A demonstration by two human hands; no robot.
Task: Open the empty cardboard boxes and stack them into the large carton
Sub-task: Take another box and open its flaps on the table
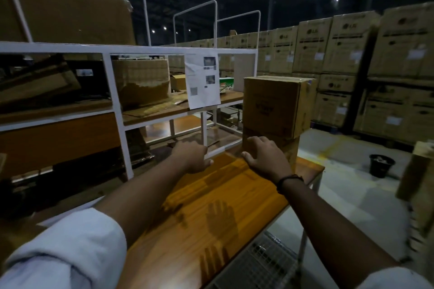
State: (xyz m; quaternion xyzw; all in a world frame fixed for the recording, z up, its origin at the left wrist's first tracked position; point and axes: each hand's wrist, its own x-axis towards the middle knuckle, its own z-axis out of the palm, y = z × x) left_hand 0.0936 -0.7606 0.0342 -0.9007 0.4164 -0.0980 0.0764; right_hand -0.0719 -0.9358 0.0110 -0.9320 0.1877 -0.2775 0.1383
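Two cardboard boxes stand stacked at the far right end of the orange wooden table. The upper box is closed and taped. The lower box is mostly hidden behind my right hand, which lies against its near face with fingers spread. My left hand hovers over the table's far edge beside the white shelf frame, fingers loosely curled and holding nothing. No large carton is clearly identifiable; a big brown carton sits on top of the shelf at the upper left.
A white metal shelf frame stands behind the table with a roll of cardboard, flattened cardboard and a taped paper sheet. Stacked printed cartons line the right background. A black bucket sits on the floor. A wire mesh basket lies beneath the table's right edge.
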